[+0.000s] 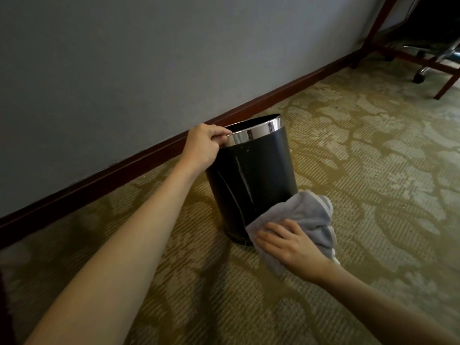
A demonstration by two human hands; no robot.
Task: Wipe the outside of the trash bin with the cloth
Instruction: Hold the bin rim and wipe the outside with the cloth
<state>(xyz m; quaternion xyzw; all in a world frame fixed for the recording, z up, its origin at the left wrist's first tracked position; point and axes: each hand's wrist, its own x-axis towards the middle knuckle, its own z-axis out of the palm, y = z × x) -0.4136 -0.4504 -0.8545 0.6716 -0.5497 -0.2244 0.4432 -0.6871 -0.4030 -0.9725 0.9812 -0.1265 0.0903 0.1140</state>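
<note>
While it stands on the carpet: the trash bin sits just beside the baseboard.
Bin inside: dark, contents cannot be told.
Bin axis: long axis near upright, open chrome rim upward.
Left hand: fingers curled, pinching the rim's left edge.
Right hand: fingers spread flat, pressing the grey cloth on the bin's lower right side.

I see patterned carpet, grey wall, dark wooden baseboard; desk legs and chair wheels far right
</note>
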